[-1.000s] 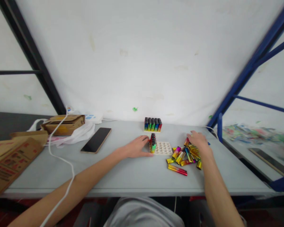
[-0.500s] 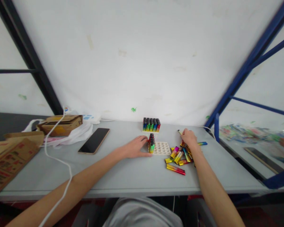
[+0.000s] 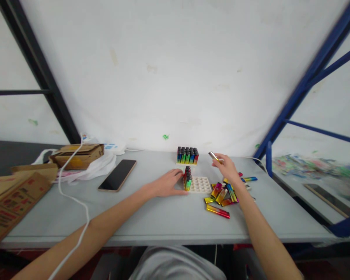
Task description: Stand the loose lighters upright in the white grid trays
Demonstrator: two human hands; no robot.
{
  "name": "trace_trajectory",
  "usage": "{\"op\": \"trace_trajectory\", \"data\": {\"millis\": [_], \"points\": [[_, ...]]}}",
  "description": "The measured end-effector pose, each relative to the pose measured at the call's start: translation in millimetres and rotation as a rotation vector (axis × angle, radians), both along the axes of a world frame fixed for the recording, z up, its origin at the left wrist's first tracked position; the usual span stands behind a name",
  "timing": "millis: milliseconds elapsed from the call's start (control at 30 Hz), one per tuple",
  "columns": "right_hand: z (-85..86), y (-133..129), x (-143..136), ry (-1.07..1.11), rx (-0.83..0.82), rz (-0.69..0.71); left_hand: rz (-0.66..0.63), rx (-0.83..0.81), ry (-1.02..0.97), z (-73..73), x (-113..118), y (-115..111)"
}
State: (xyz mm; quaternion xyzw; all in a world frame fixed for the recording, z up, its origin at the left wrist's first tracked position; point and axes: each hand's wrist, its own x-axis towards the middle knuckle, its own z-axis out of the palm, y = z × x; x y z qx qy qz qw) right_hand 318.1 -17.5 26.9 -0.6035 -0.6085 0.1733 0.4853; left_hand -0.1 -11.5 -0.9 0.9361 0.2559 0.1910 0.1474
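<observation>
In the head view a white tray [image 3: 202, 185] with rows of round holes lies on the table. One row of colourful lighters [image 3: 188, 179] stands upright along its left end. My left hand [image 3: 169, 183] is closed around that end, thumb at the near corner and fingers behind the row. Raised above the table, my right hand [image 3: 226, 166] pinches a lighter [image 3: 213, 156] by its lower part, its silver end pointing up and left. Below that hand and partly hidden by the forearm is a loose pile of shiny lighters [image 3: 221, 194].
Behind the tray stands a full block of upright lighters [image 3: 187, 155]. A phone [image 3: 118, 175] lies to the left, near a plastic bag [image 3: 100, 168], cardboard boxes [image 3: 78, 155] and a white cable [image 3: 86, 210]. A blue metal frame [image 3: 291, 93] rises at the right; beyond it lie plastic packets [image 3: 306, 167].
My right hand has lifted from the pile with a lighter, moving left and up. My left hand stays at the tray's left end.
</observation>
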Motion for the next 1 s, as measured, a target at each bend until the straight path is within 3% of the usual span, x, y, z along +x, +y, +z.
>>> {"op": "trace_trajectory", "data": {"millis": [133,300,400,533,1000], "points": [[11.5,-15,-29,0.435,0.032,0.193,0.007,-0.007,0.019,0.4,0,-1],[35.2,-38,-60,0.666,-0.056,0.328,0.01,0.005,0.032,0.3,0,-1],[42.8,-45,-71,0.646,-0.119,0.394,0.009,0.001,0.021,0.5,0,-1],[40.6,-49,-82,0.628,-0.226,0.443,0.003,-0.02,-0.004,0.8,1,-1],[26.0,-48,-94,0.569,-0.313,0.341,-0.049,-0.142,-0.062,11.9,-5,7]]}}
